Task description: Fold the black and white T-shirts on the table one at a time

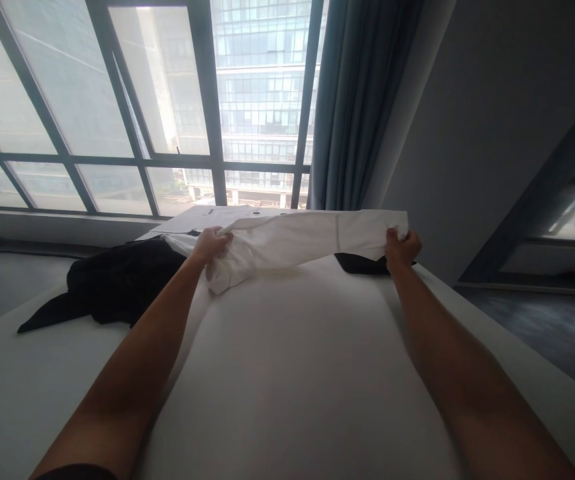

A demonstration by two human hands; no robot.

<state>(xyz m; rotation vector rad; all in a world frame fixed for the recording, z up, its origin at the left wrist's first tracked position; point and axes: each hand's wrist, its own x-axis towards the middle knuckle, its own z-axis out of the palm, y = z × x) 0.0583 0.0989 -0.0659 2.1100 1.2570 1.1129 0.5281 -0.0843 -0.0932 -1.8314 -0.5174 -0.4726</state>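
A white garment point(292, 239) is stretched sideways between my two hands, just above the far part of the white table. My left hand point(212, 245) is closed on its left part, where the cloth bunches and a crumpled flap hangs down. At the right end, my right hand point(401, 247) pinches the cloth near its edge. A seam crosses the garment toward the right. Which kind of garment it is, I cannot tell. Behind and under its right end lies a flat black item point(362, 265), partly hidden by the cloth.
Dark clothing point(122, 280) lies in a heap on the white table point(287, 373), left of my left forearm. Beyond the table stand large framed windows point(262, 87) and a blue-grey curtain point(352, 100). A grey wall point(467, 133) rises at the right.
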